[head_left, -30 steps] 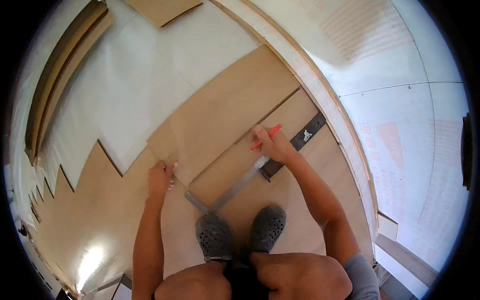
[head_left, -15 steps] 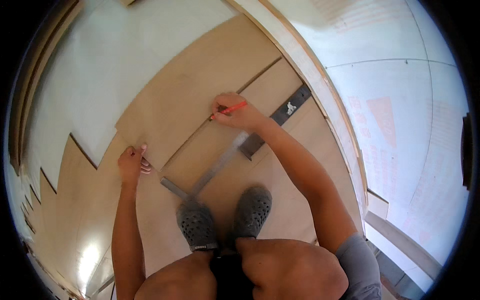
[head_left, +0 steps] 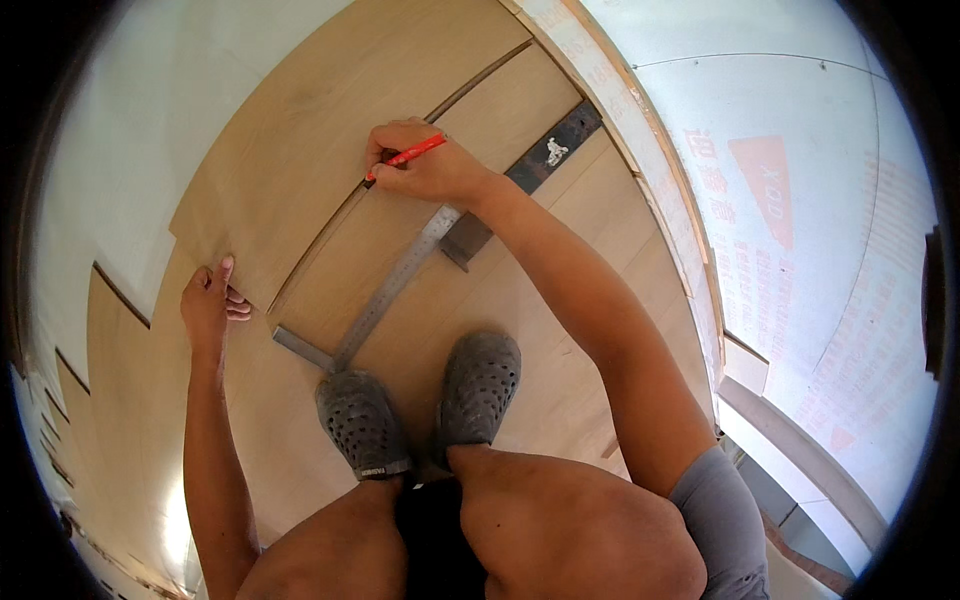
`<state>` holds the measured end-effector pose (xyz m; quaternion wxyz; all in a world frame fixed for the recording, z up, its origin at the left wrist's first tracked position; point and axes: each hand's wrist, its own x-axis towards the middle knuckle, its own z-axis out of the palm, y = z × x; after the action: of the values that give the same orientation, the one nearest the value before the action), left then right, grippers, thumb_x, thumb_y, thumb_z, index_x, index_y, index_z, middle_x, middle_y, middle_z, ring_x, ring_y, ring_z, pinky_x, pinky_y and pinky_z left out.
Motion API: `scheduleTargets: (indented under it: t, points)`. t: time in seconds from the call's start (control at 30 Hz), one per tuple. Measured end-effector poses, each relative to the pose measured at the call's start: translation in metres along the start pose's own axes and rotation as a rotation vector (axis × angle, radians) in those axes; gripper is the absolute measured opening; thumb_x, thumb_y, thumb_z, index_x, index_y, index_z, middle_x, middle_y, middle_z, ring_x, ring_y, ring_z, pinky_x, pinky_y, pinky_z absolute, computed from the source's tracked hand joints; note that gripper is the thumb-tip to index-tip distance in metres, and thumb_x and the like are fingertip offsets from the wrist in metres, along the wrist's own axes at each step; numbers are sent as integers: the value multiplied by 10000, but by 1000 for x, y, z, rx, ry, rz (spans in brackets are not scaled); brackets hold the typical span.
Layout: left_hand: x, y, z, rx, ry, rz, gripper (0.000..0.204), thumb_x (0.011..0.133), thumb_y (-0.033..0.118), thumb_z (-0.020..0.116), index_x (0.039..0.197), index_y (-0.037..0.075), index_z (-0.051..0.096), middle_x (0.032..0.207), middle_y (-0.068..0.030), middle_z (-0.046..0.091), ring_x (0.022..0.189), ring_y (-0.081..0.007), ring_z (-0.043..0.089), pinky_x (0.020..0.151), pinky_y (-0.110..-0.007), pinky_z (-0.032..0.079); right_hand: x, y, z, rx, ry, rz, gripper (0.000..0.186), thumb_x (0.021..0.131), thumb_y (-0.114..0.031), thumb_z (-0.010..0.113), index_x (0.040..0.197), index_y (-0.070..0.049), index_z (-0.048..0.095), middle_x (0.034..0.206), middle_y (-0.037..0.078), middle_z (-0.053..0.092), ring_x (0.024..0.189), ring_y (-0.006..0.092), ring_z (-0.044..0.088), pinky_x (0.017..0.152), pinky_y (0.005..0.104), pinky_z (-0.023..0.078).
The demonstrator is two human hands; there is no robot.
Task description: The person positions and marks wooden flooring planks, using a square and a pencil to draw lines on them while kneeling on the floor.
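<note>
My right hand (head_left: pixel 420 160) is closed on a red pencil (head_left: pixel 425 145), its tip at the dark long edge between a wide wooden plank (head_left: pixel 300 120) and a narrower board (head_left: pixel 480 130). My left hand (head_left: pixel 214 298) rests on the planks near that board's left end, fingers apart and slightly bent, holding nothing. A steel square (head_left: pixel 385 288) lies with its corner beside my left shoe (head_left: pixel 360 420). A dark metal bar (head_left: pixel 530 165) with a white patch lies under or beside my right wrist, partly hidden by it.
Stepped plank edges (head_left: pixel 120 295) border a pale sheet (head_left: pixel 130 130) at the left. A narrow pale strip (head_left: pixel 610 90) separates the planks from white printed boards (head_left: pixel 760 120) at the right. My right shoe (head_left: pixel 478 390) stands on the planks below the square.
The view has shifted, so everything sits higher and further left. My right hand has moved up-left onto the board's dark edge with the pencil. My left hand stays on the planks.
</note>
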<state>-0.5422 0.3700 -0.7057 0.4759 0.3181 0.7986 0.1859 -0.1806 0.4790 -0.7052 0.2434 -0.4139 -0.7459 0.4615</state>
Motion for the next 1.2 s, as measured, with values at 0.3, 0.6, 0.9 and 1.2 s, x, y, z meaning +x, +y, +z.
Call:
scheduleTargets:
  t: [0.3,0.6,0.9,1.2]
  points:
    - [-1,3,-1,-15,-10,-16,506,939,410,694,703,52,426,602,-114,589,480,-185,623,422,-341,554,2,-2,-2,42,-27,16,111,822,-123,648,846,-36,584,834,98,633,855,235,579,772,360,470]
    - [1,1,-2,15,-13,-1,503,942,409,691,707,51,426,589,-116,586,457,-190,617,403,-335,541,2,-2,2,70,23,9,99,822,-106,638,827,-26,579,815,89,626,802,207,574,722,347,464]
    - [-1,1,-2,4,-14,-12,507,932,413,702,706,50,430,596,-120,604,462,-193,625,406,-333,543,2,-8,-1,176,-8,152,83,837,-100,585,816,-21,571,815,61,632,762,132,556,677,298,446]
    - [-2,2,-6,18,-28,2,498,927,425,704,730,33,468,611,-124,615,478,-194,636,417,-329,549,6,-7,3,202,-23,215,84,840,-101,592,819,-23,568,802,44,626,737,108,538,665,292,437]
